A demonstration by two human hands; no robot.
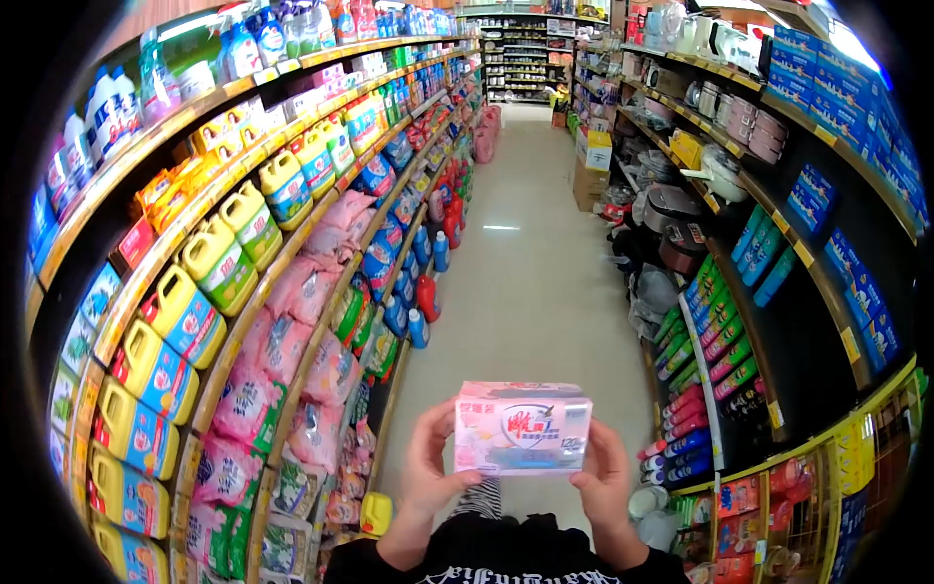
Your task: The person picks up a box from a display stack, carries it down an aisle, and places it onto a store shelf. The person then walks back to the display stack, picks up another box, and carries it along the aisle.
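Note:
In the head view I hold a pink and white soap pack [522, 433] in front of my chest, its printed front turned towards me. My left hand [432, 457] grips the left end, with the thumb along the lower front edge. At the right end is my right hand [603, 475], its thumb pressed on the lower front corner. Both sets of fingers curl around the sides and are partly hidden behind the pack. The pack looks level and closed.
A shelf on the left carries yellow detergent jugs [161, 370] and pink detergent bags [243, 404]. On the right shelf stand blue boxes [846, 88], spray cans [715, 321] and cookware [671, 209]. A tiled aisle floor [516, 263] runs between them, with a cardboard box [590, 180] farther along.

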